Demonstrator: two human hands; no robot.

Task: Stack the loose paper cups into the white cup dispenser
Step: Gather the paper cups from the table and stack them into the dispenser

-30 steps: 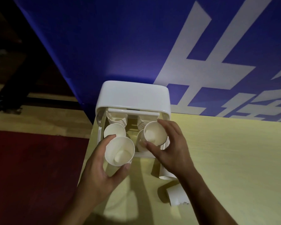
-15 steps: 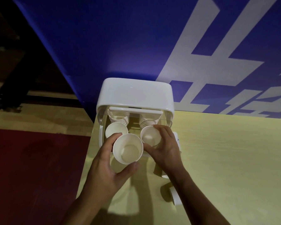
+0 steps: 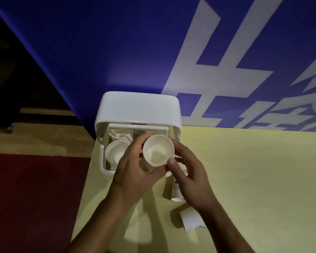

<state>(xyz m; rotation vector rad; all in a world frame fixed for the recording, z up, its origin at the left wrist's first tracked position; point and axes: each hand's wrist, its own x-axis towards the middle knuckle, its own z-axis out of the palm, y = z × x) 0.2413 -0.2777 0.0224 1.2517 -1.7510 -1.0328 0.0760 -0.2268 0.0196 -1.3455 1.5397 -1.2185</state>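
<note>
A paper cup (image 3: 158, 150) is held upright over the white cup dispenser (image 3: 139, 108), gripped by the curled fingers of the left hand (image 3: 133, 172) and the right hand (image 3: 188, 176), while two loose cups (image 3: 190, 219) are seen lying on the table (image 3: 254, 170) nearby.

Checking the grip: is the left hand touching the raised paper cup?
Touching. Head view: the left hand curls fingers and thumb round the paper cup, no gap.
</note>
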